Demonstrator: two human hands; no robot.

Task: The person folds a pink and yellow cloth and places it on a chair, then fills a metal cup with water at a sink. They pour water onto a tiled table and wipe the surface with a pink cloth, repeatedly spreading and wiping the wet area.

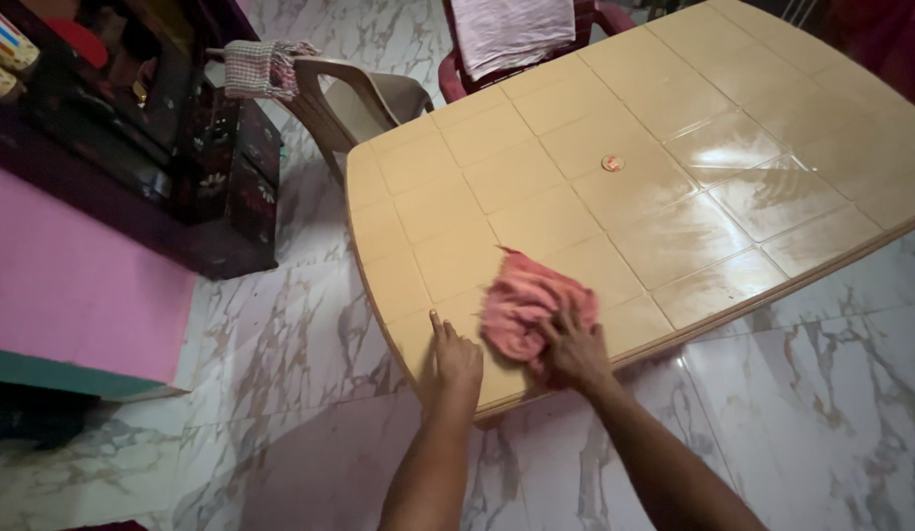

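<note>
Your right hand presses down on the pink cloth, fingers spread and flat over its lower right part; the fingertips sink into the folds, so you cannot see exactly where they end. It does not pinch the cloth, only bears on it. Your left hand lies flat on the table just left of the cloth, fingers together and stretched out, holding nothing, the thumb hidden under the palm side.

The cloth sits bunched near the table's lower left corner, at lower centre of the frame, with one pointed flap sticking up toward the upper left. Both forearms run in from the bottom edge and are cut off there.

The table is beige plastic, moulded in squares, and its right and upper parts shine wet or glossy; the far end runs out of the frame at upper right. A small round cap sits at its middle, too small to make out further.

Beyond the table, a beige chair with a checked towel on its back stands at upper centre left, and a red chair draped with a pale cloth is cut off by the top edge. A dark cabinet fills the upper left, its shelves too dim to read. A pink mat lies at left on the marble floor.
</note>
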